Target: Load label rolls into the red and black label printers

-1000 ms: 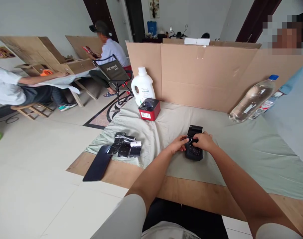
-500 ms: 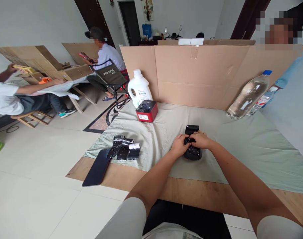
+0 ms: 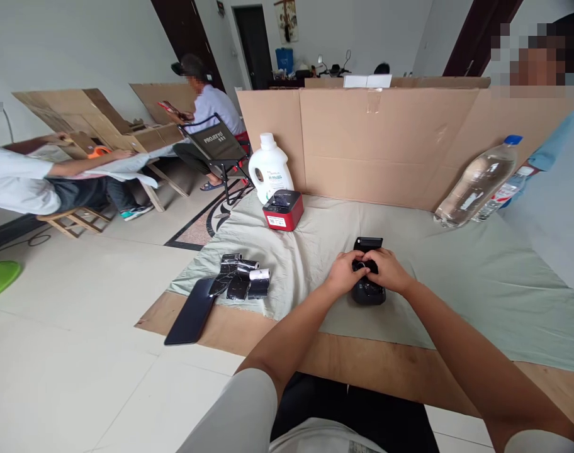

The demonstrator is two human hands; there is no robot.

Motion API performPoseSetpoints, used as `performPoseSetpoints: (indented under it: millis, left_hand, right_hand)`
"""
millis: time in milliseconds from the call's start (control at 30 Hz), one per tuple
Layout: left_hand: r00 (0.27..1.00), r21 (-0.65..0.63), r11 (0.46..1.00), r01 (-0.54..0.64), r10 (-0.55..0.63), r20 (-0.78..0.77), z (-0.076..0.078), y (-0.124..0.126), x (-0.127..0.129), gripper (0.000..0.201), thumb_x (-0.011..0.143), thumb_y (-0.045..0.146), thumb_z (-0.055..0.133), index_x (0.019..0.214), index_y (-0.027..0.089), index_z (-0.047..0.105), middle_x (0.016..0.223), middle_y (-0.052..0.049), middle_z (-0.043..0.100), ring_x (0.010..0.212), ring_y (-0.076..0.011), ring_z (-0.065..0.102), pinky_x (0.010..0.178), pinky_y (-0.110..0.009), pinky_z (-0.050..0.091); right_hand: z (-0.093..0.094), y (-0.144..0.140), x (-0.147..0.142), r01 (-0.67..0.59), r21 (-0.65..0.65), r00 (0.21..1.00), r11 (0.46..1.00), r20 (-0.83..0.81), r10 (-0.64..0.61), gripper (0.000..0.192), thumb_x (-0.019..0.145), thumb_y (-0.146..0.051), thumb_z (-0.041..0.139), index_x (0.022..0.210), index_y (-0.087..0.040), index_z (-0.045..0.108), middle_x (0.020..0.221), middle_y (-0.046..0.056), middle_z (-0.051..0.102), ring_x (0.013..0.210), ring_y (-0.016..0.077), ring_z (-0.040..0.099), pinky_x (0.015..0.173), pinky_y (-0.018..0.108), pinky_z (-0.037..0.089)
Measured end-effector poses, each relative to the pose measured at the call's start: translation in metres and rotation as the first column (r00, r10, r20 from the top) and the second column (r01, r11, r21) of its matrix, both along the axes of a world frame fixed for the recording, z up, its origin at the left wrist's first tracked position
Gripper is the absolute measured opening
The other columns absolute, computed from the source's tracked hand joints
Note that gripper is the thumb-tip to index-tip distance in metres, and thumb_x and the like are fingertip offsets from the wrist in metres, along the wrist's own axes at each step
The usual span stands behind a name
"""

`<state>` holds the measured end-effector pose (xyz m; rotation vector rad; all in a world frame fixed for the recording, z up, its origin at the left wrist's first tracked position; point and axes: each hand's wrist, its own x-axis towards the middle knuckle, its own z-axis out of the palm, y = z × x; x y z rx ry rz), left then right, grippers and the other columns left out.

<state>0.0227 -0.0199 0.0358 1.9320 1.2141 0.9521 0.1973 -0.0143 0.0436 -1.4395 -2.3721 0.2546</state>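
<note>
A small black portable printer point(image 3: 369, 294), its lid point(image 3: 370, 242) raised at the far end, lies on the cloth in front of me. My left hand point(image 3: 345, 272) grips it from the left, fingers bent over the open middle. From the right, my right hand point(image 3: 388, 270) closes on the same part, and the thumbs nearly meet over it. Something small and shiny shows between the thumbs, too covered to name. To the left lie several small paper rolls point(image 3: 247, 283) in black wrapping, beside a dark flat tablet-like slab point(image 3: 190, 313).
A red and black box-shaped device point(image 3: 291, 217) stands before a white jug point(image 3: 270, 167). Behind them rises a cardboard screen point(image 3: 386, 145). Clear plastic bottles point(image 3: 480, 182) lean at the right near a person in blue. Two other people sit at the left by a cardboard-covered table.
My fingers have shifted slightly on the printer, with the right hand drawn further over its middle. The view has turned a little left. At far left, a co-worker's yellow item is no longer visible.
</note>
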Motion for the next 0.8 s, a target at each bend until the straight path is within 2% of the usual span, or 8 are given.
performPoseSetpoints:
  millis: [233,333,433,500,567,633,700,800]
  left_hand:
    - [0.991,-0.079,0.996,0.029,-0.039,-0.129,-0.003,0.003,0.002,0.044,0.079,0.029,0.072,0.120,0.021,0.061,0.107,-0.006,0.070,0.109,-0.0234,0.058,0.095,-0.036,0.047]
    - [0.999,-0.105,0.994,-0.001,0.005,0.044,-0.008,0.005,0.006,0.037,0.078,0.028,0.072,0.113,0.020,0.064,0.098,-0.004,0.070,0.099,-0.0205,0.061,0.089,-0.033,0.049]
    - [0.939,-0.197,0.979,0.061,0.010,0.342,-0.006,-0.002,0.000,0.036,0.081,0.031,0.068,0.115,0.018,0.062,0.087,-0.002,0.067,0.082,-0.0151,0.061,0.078,-0.028,0.049]
    - [0.876,-0.258,0.957,0.134,0.007,0.482,-0.003,-0.013,-0.016,0.037,0.084,0.038,0.065,0.115,0.017,0.061,0.083,-0.001,0.065,0.076,-0.0129,0.060,0.072,-0.025,0.048]
    - [0.868,-0.292,0.948,0.126,0.037,0.495,-0.002,-0.025,-0.043,0.040,0.083,0.045,0.065,0.111,0.017,0.062,0.080,0.000,0.063,0.073,-0.0124,0.059,0.069,-0.024,0.046]
    - [0.924,-0.333,0.943,-0.002,0.129,0.360,-0.004,-0.036,-0.079,0.039,0.082,0.047,0.064,0.108,0.018,0.062,0.073,0.002,0.061,0.068,-0.0126,0.058,0.066,-0.025,0.045]
    - [0.968,-0.331,0.921,-0.204,0.241,0.076,-0.008,-0.046,-0.118,0.034,0.084,0.045,0.062,0.106,0.019,0.063,0.068,0.002,0.059,0.065,-0.0145,0.058,0.065,-0.027,0.045]
    - [0.874,-0.062,0.914,-0.401,0.361,-0.325,-0.011,-0.052,-0.170,0.026,0.084,0.039,0.063,0.102,0.021,0.067,0.084,-0.004,0.066,0.086,-0.0222,0.063,0.081,-0.034,0.048]
  right_hand:
    - [-0.013,0.000,-0.008,0.145,0.022,0.989,0.989,0.008,-0.145,0.024,0.072,-0.018,0.058,0.095,-0.019,0.062,0.100,0.010,0.068,0.098,0.0271,0.061,0.087,0.039,0.043]
    - [-0.003,-0.005,-0.012,0.160,0.013,0.985,0.987,-0.074,-0.159,0.023,0.074,-0.022,0.058,0.096,-0.019,0.062,0.098,0.009,0.068,0.098,0.0272,0.063,0.090,0.041,0.044]
    - [0.008,-0.019,-0.019,0.131,-0.027,0.942,0.991,-0.308,-0.133,0.031,0.075,-0.029,0.062,0.106,-0.022,0.059,0.101,0.008,0.069,0.098,0.0255,0.065,0.088,0.040,0.048]
    - [0.012,-0.033,-0.025,0.071,-0.107,0.878,0.992,-0.466,-0.113,0.046,0.074,-0.034,0.066,0.117,-0.024,0.053,0.105,0.007,0.069,0.091,0.0225,0.067,0.082,0.037,0.051]
    - [0.011,-0.050,-0.030,-0.023,-0.195,0.842,0.980,-0.532,-0.086,0.055,0.074,-0.034,0.067,0.125,-0.026,0.048,0.107,0.006,0.068,0.078,0.0179,0.066,0.074,0.034,0.053]
    - [0.005,-0.065,-0.032,-0.082,-0.245,0.854,0.966,-0.517,-0.059,0.050,0.077,-0.034,0.064,0.125,-0.026,0.050,0.106,0.005,0.067,0.067,0.0141,0.063,0.069,0.033,0.053]
    - [-0.005,-0.078,-0.032,-0.068,-0.234,0.868,0.970,-0.492,-0.058,0.038,0.081,-0.035,0.060,0.118,-0.025,0.056,0.100,0.004,0.067,0.066,0.0141,0.061,0.068,0.033,0.053]
    - [-0.019,-0.087,-0.033,-0.021,-0.154,0.865,0.988,-0.498,-0.059,0.023,0.085,-0.035,0.055,0.104,-0.024,0.062,0.091,0.004,0.067,0.071,0.0167,0.062,0.069,0.034,0.053]
